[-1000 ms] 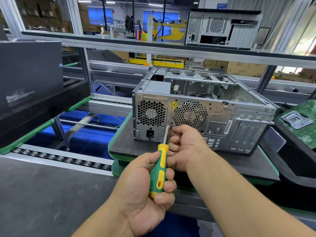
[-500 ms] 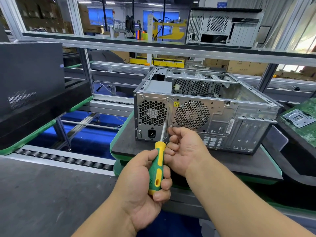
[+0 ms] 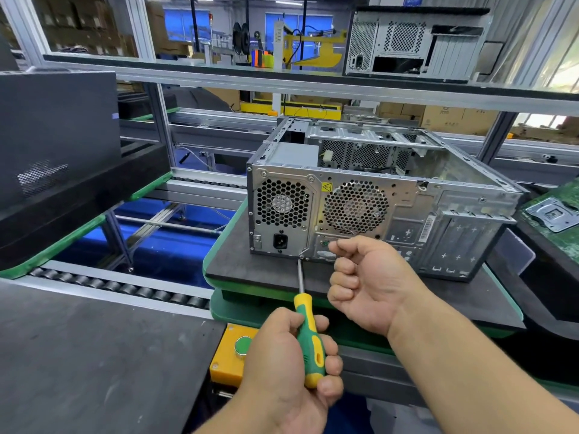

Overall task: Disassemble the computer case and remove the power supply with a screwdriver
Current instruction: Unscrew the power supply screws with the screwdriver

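A bare metal computer case [image 3: 407,214] lies on its side on a dark pallet [image 3: 488,311], rear panel facing me. The power supply [image 3: 282,211] sits in its left end, showing a honeycomb fan grille and a black socket. My left hand [image 3: 291,364] grips the green and yellow screwdriver [image 3: 308,339]; the shaft tip touches a screw at the lower right corner of the power supply. Just right of the shaft, my right hand [image 3: 366,283] is loosely curled in front of the rear panel. Whether it holds anything is hidden.
A black case [image 3: 56,142] stands on a pallet at the left. A roller conveyor [image 3: 119,286] runs below it. A yellow box with a green button [image 3: 232,355] sits under the pallet. A green circuit board [image 3: 554,217] lies at the right. Another case [image 3: 413,42] stands on the upper shelf.
My right hand let go of the screwdriver shaft and moved to the right. The screwdriver tip dropped to the lower right screw of the power supply.
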Motion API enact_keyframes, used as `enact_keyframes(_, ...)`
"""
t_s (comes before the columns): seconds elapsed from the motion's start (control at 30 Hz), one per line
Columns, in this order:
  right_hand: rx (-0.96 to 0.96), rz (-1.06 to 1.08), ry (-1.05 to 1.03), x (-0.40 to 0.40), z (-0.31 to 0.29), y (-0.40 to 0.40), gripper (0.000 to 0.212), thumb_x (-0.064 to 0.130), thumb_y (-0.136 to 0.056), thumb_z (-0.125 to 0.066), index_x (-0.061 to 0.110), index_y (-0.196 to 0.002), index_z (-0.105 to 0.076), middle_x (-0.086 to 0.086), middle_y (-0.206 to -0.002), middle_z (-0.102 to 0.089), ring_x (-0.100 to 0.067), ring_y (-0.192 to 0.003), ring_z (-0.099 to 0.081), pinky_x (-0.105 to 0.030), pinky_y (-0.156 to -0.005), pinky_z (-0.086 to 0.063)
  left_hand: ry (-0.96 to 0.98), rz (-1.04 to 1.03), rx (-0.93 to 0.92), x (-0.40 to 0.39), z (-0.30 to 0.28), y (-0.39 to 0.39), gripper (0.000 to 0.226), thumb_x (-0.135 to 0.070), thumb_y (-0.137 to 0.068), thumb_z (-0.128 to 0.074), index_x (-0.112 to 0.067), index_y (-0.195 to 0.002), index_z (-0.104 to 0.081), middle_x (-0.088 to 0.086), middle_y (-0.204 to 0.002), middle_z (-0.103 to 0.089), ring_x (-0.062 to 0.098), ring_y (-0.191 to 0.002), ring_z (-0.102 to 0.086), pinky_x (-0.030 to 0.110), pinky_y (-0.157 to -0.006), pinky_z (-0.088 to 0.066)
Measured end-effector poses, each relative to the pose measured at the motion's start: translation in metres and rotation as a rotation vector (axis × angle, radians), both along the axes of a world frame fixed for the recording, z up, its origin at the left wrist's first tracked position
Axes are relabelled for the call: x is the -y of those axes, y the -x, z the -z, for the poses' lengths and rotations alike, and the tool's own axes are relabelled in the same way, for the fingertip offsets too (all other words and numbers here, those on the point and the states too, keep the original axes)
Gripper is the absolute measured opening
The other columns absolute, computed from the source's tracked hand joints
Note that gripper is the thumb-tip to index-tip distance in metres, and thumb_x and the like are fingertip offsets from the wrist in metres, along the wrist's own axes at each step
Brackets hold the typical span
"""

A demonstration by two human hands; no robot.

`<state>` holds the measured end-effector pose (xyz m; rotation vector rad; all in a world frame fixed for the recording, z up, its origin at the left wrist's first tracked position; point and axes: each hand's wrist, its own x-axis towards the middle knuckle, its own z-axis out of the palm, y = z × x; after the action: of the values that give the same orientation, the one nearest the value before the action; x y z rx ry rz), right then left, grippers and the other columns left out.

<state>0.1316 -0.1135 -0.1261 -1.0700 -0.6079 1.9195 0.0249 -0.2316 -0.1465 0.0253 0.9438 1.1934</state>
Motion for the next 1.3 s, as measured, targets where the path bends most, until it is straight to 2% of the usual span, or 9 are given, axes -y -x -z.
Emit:
enact_keyframes(0.37,0.106,-0.078,-0.051,0.0,0.002,0.003,0.014,0.022,-0.094,-0.052,0.015,-0.089,-0.063,0.005,-0.056,-0.034,-0.009,-0.042,-0.02,-0.021,-0.042,-0.015,-0.124,-0.002,-0.042,0.011,-0.013,-0.001,0.029,-0.025,-0.095,-0.043,-0.003,-0.097,-0.061,0.011,-0.062,-0.047,0.02,-0.044,-0.038,0.018,-0.036,-0.024)
enact_keyframes(0.53,0.144,-0.087,-0.065,0.001,0.0,0.009,0.029,0.034,-0.099,-0.049,0.011,-0.095,-0.066,0.003,-0.059,-0.037,-0.011,-0.047,-0.019,-0.021,-0.04,-0.016,-0.227,0.028,-0.111,0.013,-0.014,-0.001,0.032,-0.025,-0.096,-0.041,0.0,-0.099,-0.061,0.014,-0.061,-0.047,0.021,-0.042,-0.039,0.017,-0.036,-0.024)
enact_keyframes(0.63,0.09,-0.075,-0.066,0.002,-0.001,0.011,0.04,0.04,-0.099,-0.047,0.007,-0.099,-0.07,0.002,-0.062,-0.038,-0.01,-0.05,-0.019,-0.022,-0.045,-0.016,-0.271,0.099,-0.148,0.014,-0.013,-0.003,0.033,-0.025,-0.098,-0.04,0.0,-0.098,-0.061,0.016,-0.06,-0.047,0.022,-0.041,-0.038,0.016,-0.036,-0.024)
enact_keyframes(0.73,-0.018,-0.041,-0.04,0.005,-0.003,0.011,0.048,0.044,-0.099,-0.048,0.004,-0.09,-0.074,-0.001,-0.066,-0.04,-0.012,-0.055,-0.021,-0.027,-0.055,-0.017,-0.295,0.2,-0.183,0.015,-0.011,-0.003,0.033,-0.025,-0.098,-0.042,0.001,-0.097,-0.063,0.018,-0.061,-0.048,0.022,-0.041,-0.038,0.016,-0.036,-0.025)
enact_keyframes(0.8,-0.101,0.005,-0.04,0.006,-0.004,0.008,0.044,0.04,-0.1,-0.046,0.007,-0.084,-0.069,0.0,-0.065,-0.038,-0.012,-0.052,-0.022,-0.026,-0.054,-0.019,-0.293,0.253,-0.196,0.016,-0.011,-0.003,0.033,-0.025,-0.098,-0.043,0.001,-0.097,-0.064,0.018,-0.062,-0.049,0.022,-0.042,-0.039,0.017,-0.036,-0.024)
enact_keyframes(0.93,-0.199,0.074,-0.042,0.009,-0.005,0.0,0.036,0.034,-0.104,-0.043,0.016,-0.074,-0.052,0.003,-0.06,-0.034,-0.01,-0.042,-0.023,-0.022,-0.039,-0.02,-0.279,0.289,-0.191,0.016,-0.013,-0.003,0.031,-0.024,-0.095,-0.045,0.0,-0.097,-0.065,0.016,-0.063,-0.049,0.022,-0.043,-0.039,0.017,-0.035,-0.024)
enact_keyframes(1.1,-0.24,0.181,0.03,0.006,-0.007,-0.018,0.039,0.032,-0.103,-0.044,0.019,-0.067,-0.049,0.005,-0.057,-0.032,-0.009,-0.04,-0.021,-0.02,-0.037,-0.018,-0.287,0.357,-0.168,0.021,-0.015,-0.012,0.031,-0.025,-0.096,-0.047,-0.002,-0.099,-0.067,0.015,-0.066,-0.05,0.021,-0.046,-0.041,0.018,-0.035,-0.025)
enact_keyframes(1.2,-0.191,0.159,0.012,0.001,-0.011,-0.036,0.033,0.028,-0.099,-0.046,0.019,-0.068,-0.051,0.005,-0.059,-0.033,-0.009,-0.043,-0.019,-0.019,-0.039,-0.014,-0.329,0.334,-0.167,0.02,-0.02,-0.025,0.032,-0.025,-0.097,-0.049,0.0,-0.106,-0.066,0.015,-0.068,-0.051,0.021,-0.048,-0.043,0.02,-0.035,-0.026)
enact_keyframes(1.3,-0.016,-0.04,-0.071,0.002,-0.019,-0.054,0.023,0.027,-0.093,-0.051,0.017,-0.073,-0.057,0.006,-0.059,-0.03,-0.009,-0.043,-0.017,-0.016,-0.038,-0.014,-0.348,0.31,-0.178,0.017,-0.026,-0.041,0.028,-0.028,-0.102,-0.047,-0.005,-0.108,-0.061,0.015,-0.071,-0.055,0.021,-0.052,-0.047,0.021,-0.035,-0.027)
